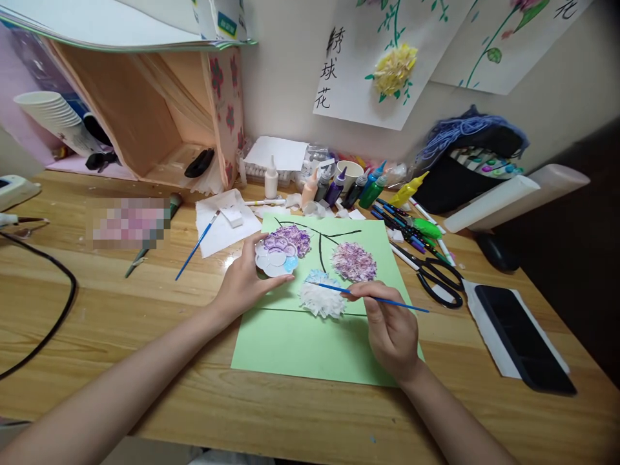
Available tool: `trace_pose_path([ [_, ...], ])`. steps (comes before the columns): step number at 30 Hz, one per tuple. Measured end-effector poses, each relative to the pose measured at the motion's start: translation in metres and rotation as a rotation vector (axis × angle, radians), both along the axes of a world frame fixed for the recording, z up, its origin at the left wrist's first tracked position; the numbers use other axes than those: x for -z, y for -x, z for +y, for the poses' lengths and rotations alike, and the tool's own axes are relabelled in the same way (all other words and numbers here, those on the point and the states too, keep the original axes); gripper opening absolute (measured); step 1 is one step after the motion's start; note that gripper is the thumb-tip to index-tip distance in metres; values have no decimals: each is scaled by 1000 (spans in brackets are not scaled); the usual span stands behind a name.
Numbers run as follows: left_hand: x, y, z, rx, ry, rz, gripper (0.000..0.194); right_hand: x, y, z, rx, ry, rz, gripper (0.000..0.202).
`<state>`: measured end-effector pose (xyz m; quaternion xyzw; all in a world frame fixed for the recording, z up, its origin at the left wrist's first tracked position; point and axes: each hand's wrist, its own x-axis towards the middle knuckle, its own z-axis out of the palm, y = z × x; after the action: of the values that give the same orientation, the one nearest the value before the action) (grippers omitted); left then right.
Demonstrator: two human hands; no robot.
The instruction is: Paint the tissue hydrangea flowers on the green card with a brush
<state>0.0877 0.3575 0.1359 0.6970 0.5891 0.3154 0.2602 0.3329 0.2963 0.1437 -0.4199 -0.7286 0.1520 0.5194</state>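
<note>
Centrally, pinched between fingertips of the right hand (pixel 393 329) over the green card (pixel 300 349): blue paintbrush (pixel 404 305) — likely light, stiff, best taken near its front end — tip at white flower (pixel 322 302), probably soft, crushable. Above the card's upper left, rim-held in the half-spread left hand (pixel 242 278): palette (pixel 275 260), presumably light.

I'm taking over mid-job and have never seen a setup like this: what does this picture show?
There is no machine: these are a person's bare hands, seen by a camera worn on the head, looking forward and down. The left hand holds a palette; the right hand holds a brush, its tip at the blue-tinted top of a white flower. That flower and two purple ones are on a green sheet on a wooden table. Bottles stand beyond; scissors and a phone lie to the right.
</note>
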Motion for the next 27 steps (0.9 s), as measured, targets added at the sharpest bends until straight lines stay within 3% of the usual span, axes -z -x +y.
trace_pose_path([
  [16, -2, -1, 0, 8, -12, -21, 81, -2, 4, 0, 22, 2, -130, 17],
  [27, 0, -1, 2, 29, -21, -7, 81, -2, 4, -1, -1, 14, -90, 16],
])
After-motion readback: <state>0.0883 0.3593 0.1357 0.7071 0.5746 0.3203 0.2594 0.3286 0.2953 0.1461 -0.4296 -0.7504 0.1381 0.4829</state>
